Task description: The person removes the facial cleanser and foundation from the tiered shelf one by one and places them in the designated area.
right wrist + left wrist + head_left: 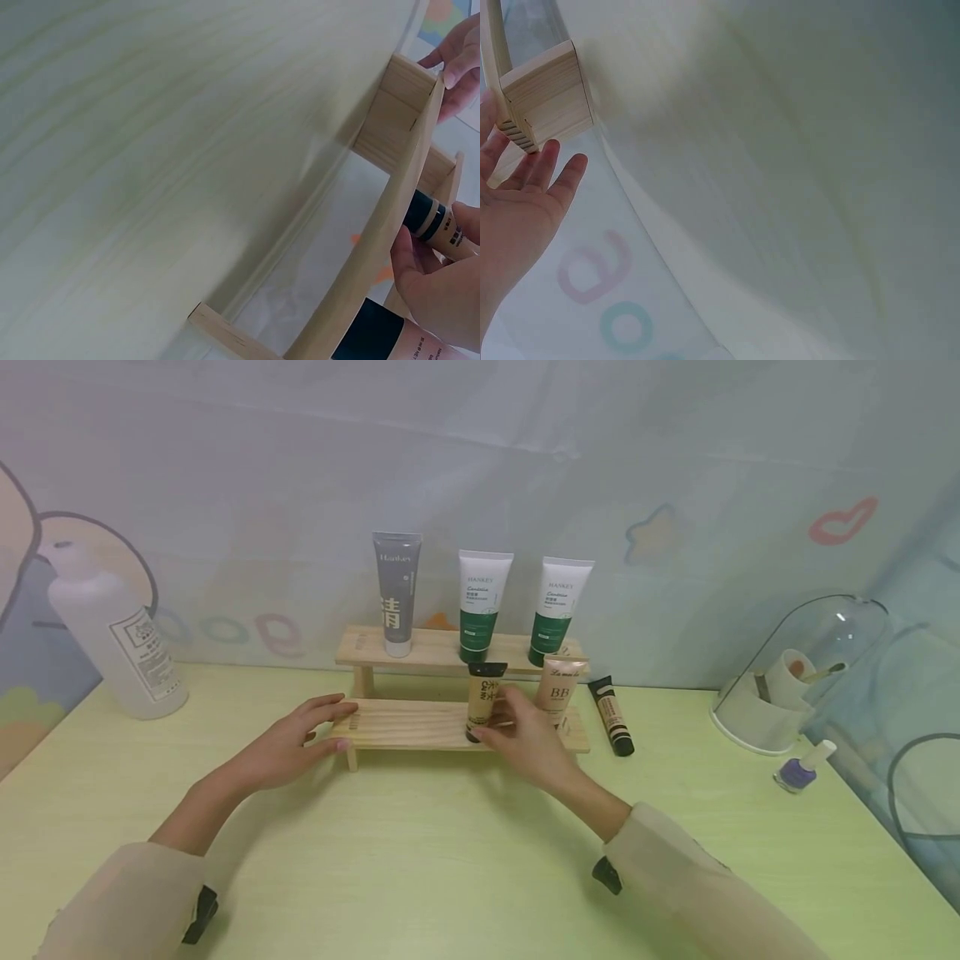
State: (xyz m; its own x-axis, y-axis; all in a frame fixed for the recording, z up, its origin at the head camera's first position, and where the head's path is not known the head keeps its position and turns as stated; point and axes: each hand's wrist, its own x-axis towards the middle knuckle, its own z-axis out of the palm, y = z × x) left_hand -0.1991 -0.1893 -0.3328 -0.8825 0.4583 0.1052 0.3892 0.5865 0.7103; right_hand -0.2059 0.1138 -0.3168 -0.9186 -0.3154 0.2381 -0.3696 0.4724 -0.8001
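Note:
A two-tier wooden rack (405, 727) stands mid-table. My right hand (495, 718) pinches a small beige tube with a black cap (486, 689), which stands cap-down on the lower shelf; the right wrist view shows the fingers (427, 277) round that tube (435, 223). A pink BB tube (561, 689) stands just right of it. My left hand (333, 722) rests with straight fingers on the lower shelf's left end, thumb at its front edge. In the left wrist view the fingers (525, 195) lie flat beside the shelf end (547, 94).
On the upper shelf stand a grey tube (396, 593) and two white-and-green tubes (483, 602). A beige tube (611, 714) lies on the table right of the rack. A white bottle (120, 635) stands far left. A domed holder (802, 677) and a nail polish bottle (801, 768) are at right.

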